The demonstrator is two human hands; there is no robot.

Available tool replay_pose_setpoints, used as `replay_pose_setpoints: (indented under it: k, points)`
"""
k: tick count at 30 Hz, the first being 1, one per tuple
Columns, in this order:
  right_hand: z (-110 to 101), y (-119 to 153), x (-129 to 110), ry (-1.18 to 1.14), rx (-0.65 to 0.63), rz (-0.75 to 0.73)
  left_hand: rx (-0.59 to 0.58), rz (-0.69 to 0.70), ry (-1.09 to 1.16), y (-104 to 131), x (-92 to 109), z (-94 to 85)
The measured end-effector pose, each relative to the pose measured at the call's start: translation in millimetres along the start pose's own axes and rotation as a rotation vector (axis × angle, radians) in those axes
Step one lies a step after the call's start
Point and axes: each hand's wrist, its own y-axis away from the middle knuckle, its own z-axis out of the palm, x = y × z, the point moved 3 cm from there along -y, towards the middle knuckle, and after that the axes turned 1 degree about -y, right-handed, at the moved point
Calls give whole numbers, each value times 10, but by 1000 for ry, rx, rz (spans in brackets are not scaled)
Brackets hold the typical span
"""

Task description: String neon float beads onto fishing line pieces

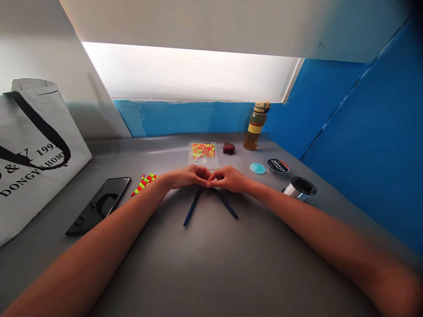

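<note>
My left hand point(193, 176) and my right hand point(228, 179) meet over the middle of the table, thumbs and fingers pinched together at the fingertips. Whatever they pinch is too small to make out. Just below them lies a tool with two dark blue handles point(226, 204), spread apart toward me; its head is hidden by my hands. Beyond the fingers is a clear plastic bag point(203, 152) of small red and yellow-green beads. Beside my left forearm, a cluster of red and yellow-green beads point(144, 184) lies in rows, partly covered by the arm.
On the left are a black phone point(99, 205) and a white bag point(36, 154) with black handles. To the right sit a dark red bundle of cord point(228, 148), a bottle point(255, 127), a light blue disc point(257, 168), a round black-labelled case point(278, 167) and a line spool point(300, 188).
</note>
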Motion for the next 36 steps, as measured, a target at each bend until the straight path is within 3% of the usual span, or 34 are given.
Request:
replay_pose_setpoints:
  k: [36]
  points:
    - [55,28,-5,32,-31,46,36,-22,-54,-29,8,42]
